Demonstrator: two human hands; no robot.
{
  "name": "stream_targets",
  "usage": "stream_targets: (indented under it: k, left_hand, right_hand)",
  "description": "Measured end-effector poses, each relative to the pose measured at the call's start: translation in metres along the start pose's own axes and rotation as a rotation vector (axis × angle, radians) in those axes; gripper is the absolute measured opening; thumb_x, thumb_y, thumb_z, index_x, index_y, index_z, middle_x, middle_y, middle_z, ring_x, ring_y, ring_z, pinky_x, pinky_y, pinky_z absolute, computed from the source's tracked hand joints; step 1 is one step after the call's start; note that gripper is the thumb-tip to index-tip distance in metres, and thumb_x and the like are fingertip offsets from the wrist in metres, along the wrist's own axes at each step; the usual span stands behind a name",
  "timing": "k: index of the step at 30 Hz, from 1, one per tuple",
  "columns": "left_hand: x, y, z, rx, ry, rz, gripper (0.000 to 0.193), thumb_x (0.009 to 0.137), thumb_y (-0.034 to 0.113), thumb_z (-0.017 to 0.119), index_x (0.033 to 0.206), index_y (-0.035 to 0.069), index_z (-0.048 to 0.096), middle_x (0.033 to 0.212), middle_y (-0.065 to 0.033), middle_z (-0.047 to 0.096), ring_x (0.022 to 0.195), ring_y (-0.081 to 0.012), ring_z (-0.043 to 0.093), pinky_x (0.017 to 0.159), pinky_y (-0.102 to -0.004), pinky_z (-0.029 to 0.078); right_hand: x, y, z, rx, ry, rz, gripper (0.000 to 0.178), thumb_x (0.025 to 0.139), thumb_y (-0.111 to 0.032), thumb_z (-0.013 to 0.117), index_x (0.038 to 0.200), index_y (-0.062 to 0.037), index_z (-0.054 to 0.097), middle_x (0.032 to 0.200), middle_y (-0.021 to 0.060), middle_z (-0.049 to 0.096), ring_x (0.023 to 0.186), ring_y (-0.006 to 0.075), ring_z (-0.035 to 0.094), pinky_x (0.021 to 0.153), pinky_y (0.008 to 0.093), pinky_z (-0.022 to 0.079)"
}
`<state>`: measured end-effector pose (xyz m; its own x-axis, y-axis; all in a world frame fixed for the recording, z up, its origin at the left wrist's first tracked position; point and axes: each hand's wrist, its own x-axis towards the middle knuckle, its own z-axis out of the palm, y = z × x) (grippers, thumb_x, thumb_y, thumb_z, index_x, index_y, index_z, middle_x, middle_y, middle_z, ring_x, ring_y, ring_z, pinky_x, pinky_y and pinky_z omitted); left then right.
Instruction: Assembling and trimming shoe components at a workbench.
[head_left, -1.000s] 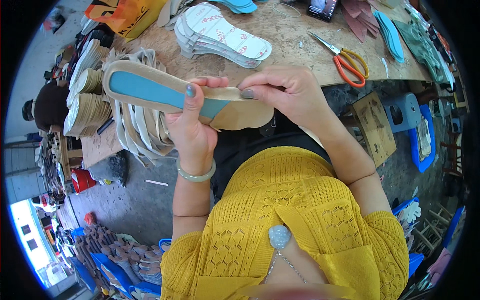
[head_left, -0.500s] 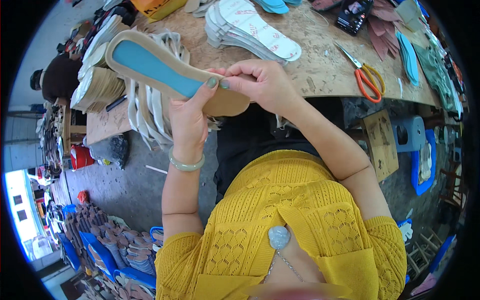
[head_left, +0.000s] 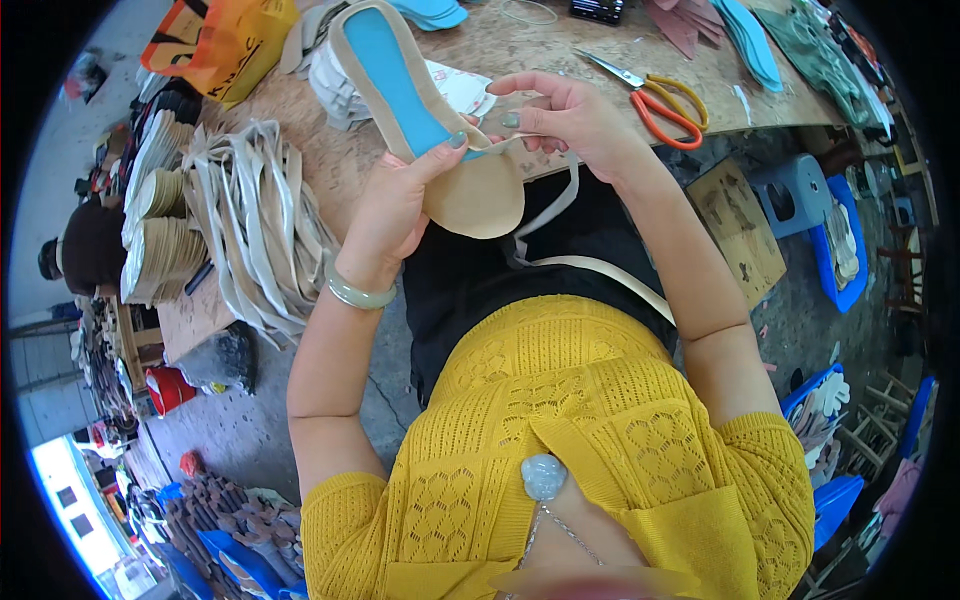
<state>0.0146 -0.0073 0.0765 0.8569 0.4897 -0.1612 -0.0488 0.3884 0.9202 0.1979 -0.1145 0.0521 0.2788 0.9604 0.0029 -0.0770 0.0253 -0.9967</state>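
A beige insole point(head_left: 478, 195) with a blue panel lies slantwise over the near edge of the worktable. My left hand point(head_left: 395, 200) grips it near its middle, thumb on top and fingers beneath. At the insole's right edge, my right hand point(head_left: 585, 120) is closed in a pinch on a narrow pale strip point(head_left: 553, 208). Part of the strip runs along the insole edge by my left thumb, and the rest trails down onto my dark-clothed lap. Behind the insole sits a stack of white printed insoles point(head_left: 460, 88), partly hidden.
Scissors point(head_left: 655, 100) with orange and yellow handles lie on the worktable point(head_left: 520, 60), right of my hands. Pale strips point(head_left: 250, 220) hang over its left edge beside stacked beige pieces point(head_left: 165, 255). An orange bag point(head_left: 240, 50) stands far left; blue insoles point(head_left: 748, 45) lie far right.
The insole has turned more upright, its blue end swinging right. My right hand has moved right, drawing the pale strip off the insole's edge. The whole view has shifted.
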Motion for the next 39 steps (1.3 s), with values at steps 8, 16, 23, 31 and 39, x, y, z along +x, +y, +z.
stream_targets:
  k: [8,16,23,31,39]
  left_hand:
    - [0.026,-0.008,0.018,-0.014,-0.019,-0.054,0.031,0.087,0.009,0.056,0.116,-0.001,0.051,0.102,-0.0159,0.065,0.098,-0.0222,0.063,0.088,-0.0352,0.05]
    - [0.026,-0.021,0.025,0.24,0.062,0.154,0.026,0.089,0.009,0.057,0.113,-0.002,0.054,0.103,-0.0121,0.065,0.102,-0.0189,0.061,0.088,-0.032,0.048]
    - [0.017,-0.038,0.033,0.539,0.006,0.468,0.024,0.092,0.007,0.054,0.114,-0.001,0.057,0.102,-0.0071,0.065,0.099,-0.0127,0.059,0.086,-0.0267,0.045]
    - [0.018,-0.043,0.028,0.99,-0.06,0.873,0.019,0.087,0.0,0.057,0.106,0.0,0.055,0.111,-0.0139,0.06,0.102,-0.0255,0.058,0.088,-0.034,0.045]
    - [0.014,-0.057,0.026,1.012,-0.107,1.072,0.045,0.058,0.0,0.075,0.101,0.01,0.065,0.108,-0.011,0.053,0.107,-0.0332,0.054,0.088,-0.0377,0.046]
  right_hand:
    - [-0.034,0.018,-0.128,-1.271,0.526,-0.344,0.043,0.083,-0.02,0.062,0.124,-0.0135,0.054,0.084,0.0078,0.061,0.075,0.0236,0.06,0.069,0.0312,0.048]
    - [-0.039,-0.007,-0.161,-1.182,0.165,0.193,0.056,0.076,-0.018,0.065,0.128,-0.0134,0.047,0.076,0.009,0.056,0.068,0.0253,0.057,0.063,0.0358,0.046]
    - [-0.071,-0.002,-0.154,-0.759,0.19,0.237,0.06,0.07,-0.012,0.062,0.127,-0.0028,0.045,0.076,0.0024,0.053,0.067,0.0114,0.053,0.058,0.0239,0.042]
    - [-0.142,0.0,-0.055,0.484,0.247,-0.008,0.09,0.066,-0.019,0.076,0.14,-0.0061,0.026,0.098,0.0078,0.052,0.07,0.0106,0.053,0.057,0.0184,0.042]
    - [-0.174,0.028,-0.025,-0.133,0.054,0.172,0.099,0.055,-0.044,0.086,0.131,-0.0061,0.036,0.087,0.0023,0.052,0.074,0.0112,0.048,0.068,0.0248,0.042]
